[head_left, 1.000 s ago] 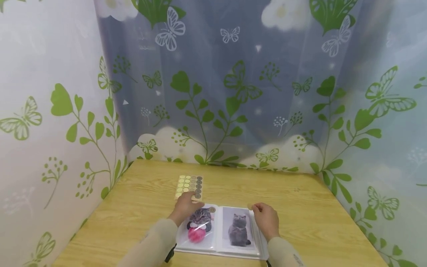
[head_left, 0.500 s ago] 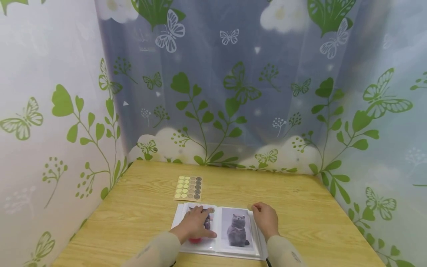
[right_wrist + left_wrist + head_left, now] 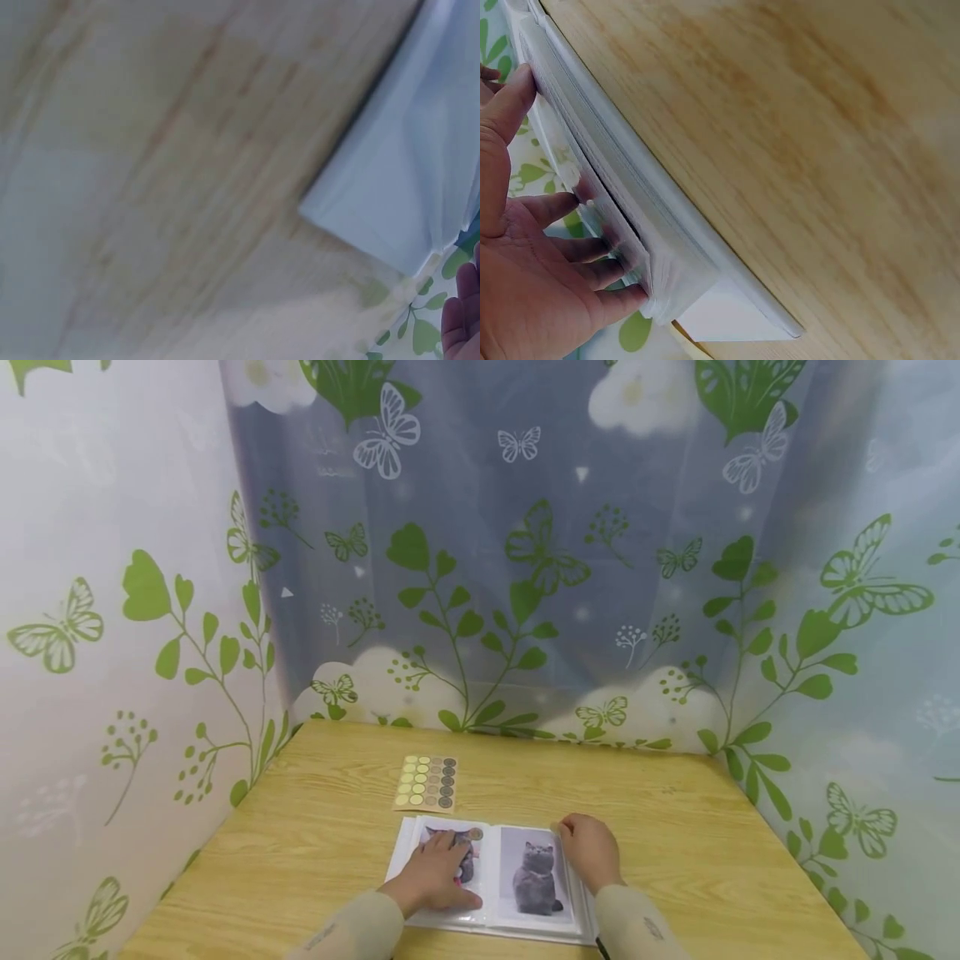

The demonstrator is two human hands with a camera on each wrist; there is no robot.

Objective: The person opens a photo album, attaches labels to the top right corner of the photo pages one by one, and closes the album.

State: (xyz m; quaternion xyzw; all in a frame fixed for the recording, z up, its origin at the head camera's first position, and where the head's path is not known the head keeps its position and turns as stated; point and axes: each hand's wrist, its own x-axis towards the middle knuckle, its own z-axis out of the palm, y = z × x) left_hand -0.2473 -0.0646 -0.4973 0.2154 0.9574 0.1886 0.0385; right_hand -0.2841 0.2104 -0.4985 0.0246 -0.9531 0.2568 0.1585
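A photo album (image 3: 486, 910) with white pages and clear pockets lies open on the table. My left hand (image 3: 435, 875) rests spread on the left page, over a picture of a cat (image 3: 468, 865) that it partly hides. In the left wrist view the left hand (image 3: 547, 262) has its fingertips along the thick stack of pages (image 3: 630, 180). A small round brown sticker (image 3: 476, 834) sits at that picture's upper right corner. On the right page is a photo of a grey cat (image 3: 536, 878). My right hand (image 3: 592, 850), fingers curled, pinches that page's upper right corner.
A sheet of round stickers (image 3: 426, 783) in yellow, tan and dark grey lies just beyond the album's left side. The wooden table (image 3: 675, 827) is enclosed by curtains (image 3: 480, 468) printed with leaves and butterflies at the back and both sides.
My left hand has moved from the sticker sheet's lower edge down onto the left page and spread over it. My right hand has stayed at the right page's corner, shifting slightly left.
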